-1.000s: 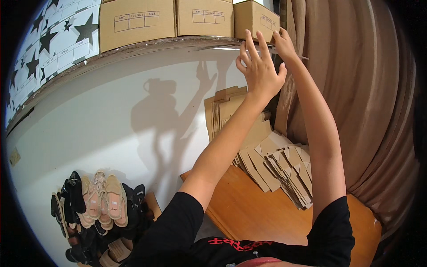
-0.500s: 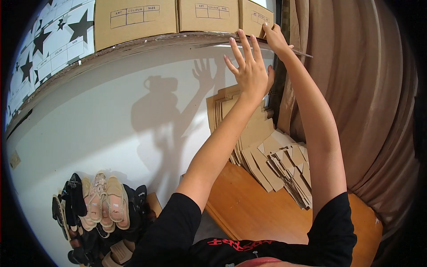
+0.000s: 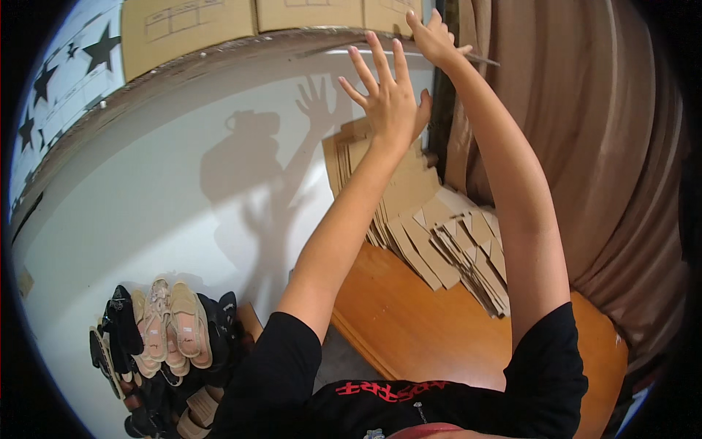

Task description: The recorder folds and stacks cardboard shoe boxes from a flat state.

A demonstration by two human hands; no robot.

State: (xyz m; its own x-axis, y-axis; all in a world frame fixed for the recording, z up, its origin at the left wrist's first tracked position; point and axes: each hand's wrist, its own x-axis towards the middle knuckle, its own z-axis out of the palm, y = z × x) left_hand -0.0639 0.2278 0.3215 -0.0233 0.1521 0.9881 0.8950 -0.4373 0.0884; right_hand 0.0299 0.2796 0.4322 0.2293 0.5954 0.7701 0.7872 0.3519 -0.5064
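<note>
Both arms reach up toward a high shelf (image 3: 219,62) that carries a row of brown cardboard boxes. The left hand (image 3: 391,99) is raised with its palm facing the wall and its fingers spread wide; it holds nothing and hangs just below the shelf edge, under the middle cardboard box (image 3: 311,13). Its shadow falls on the white wall (image 3: 146,205) to the left.

The right hand (image 3: 433,38) is higher, at the shelf edge, with its fingers curled against the lower corner of the rightmost cardboard box (image 3: 391,14). A thin dark rod-like thing (image 3: 482,58) sticks out to the right from under this hand; whether the fingers are closed on it or only on the box corner cannot be told. That box sits at the right end of the shelf, directly above and touching the right hand, and just up and to the right of the open left hand, which is apart from it.

Below the hands, a stack of flattened cardboard sheets (image 3: 439,227) leans against the wall and spills onto an orange-brown wooden surface (image 3: 431,329). A brown curtain (image 3: 585,146) hangs at the right. At the lower left, several pairs of shoes (image 3: 164,329), beige and black, stand packed together by the wall. The person wears a black short-sleeved shirt (image 3: 409,402).
</note>
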